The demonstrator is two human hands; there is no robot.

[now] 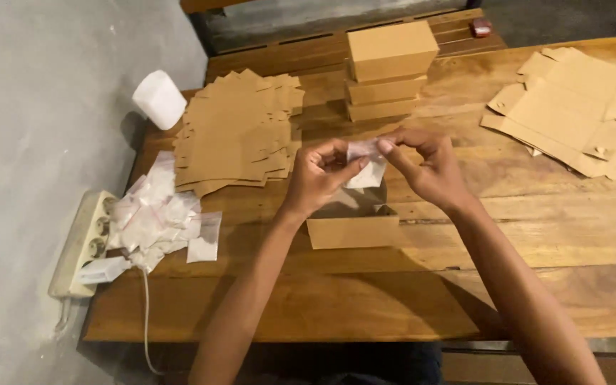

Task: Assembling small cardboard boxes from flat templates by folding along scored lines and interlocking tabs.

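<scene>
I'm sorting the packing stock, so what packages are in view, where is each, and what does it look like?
Pouch: small, clear with white fill, pinched between left hand and right hand.
Open box: brown card, on the table under the hands.
Box stack: closed brown boxes, far centre.
Flat blanks: brown pile, left.
More blanks: brown, far right.
Pouch heap: clear and white, left edge.
</scene>
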